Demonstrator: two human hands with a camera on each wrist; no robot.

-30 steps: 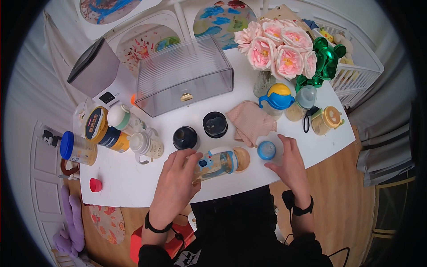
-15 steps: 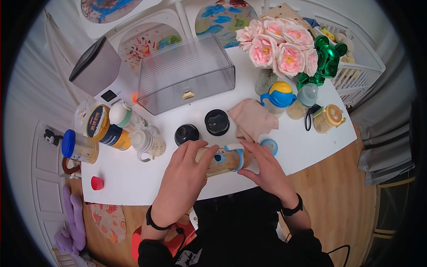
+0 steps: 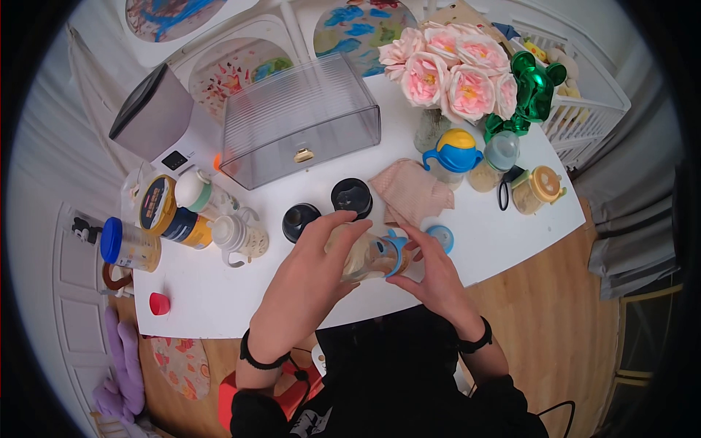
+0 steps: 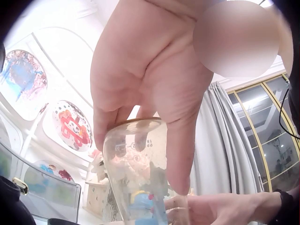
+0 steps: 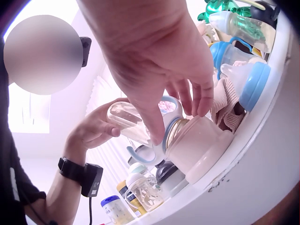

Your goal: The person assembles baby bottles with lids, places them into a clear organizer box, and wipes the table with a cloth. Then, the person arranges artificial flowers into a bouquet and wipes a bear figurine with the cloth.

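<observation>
In the head view my left hand (image 3: 312, 266) grips the base end of a clear, amber-tinted baby bottle (image 3: 359, 257), tilted above the table. Its blue collar with side handles shows in the right wrist view. A beige cap-like piece (image 5: 199, 146) sits against the bottle's threaded mouth end. My right hand (image 5: 154, 65) curls round this end: the thumb lies by the collar, and the fingertips reach the beige piece. The left wrist view shows thumb and fingers on opposite sides of the bottle's base. Part of the bottle is hidden behind both hands.
Beyond the hands stand two black lids (image 3: 352, 197), a folded pink cloth (image 3: 412, 191) and a blue-ringed teat (image 3: 441, 238). Other bottles flank them, including a blue-and-yellow sippy cup (image 3: 453, 157). A clear storage box (image 3: 303, 120) and a flower vase (image 3: 432, 130) stand farther back.
My right hand has moved left from beside the blue-ringed teat to the bottle's mouth end. The bottle has turned and tilted, with my left hand now farther round its base.
</observation>
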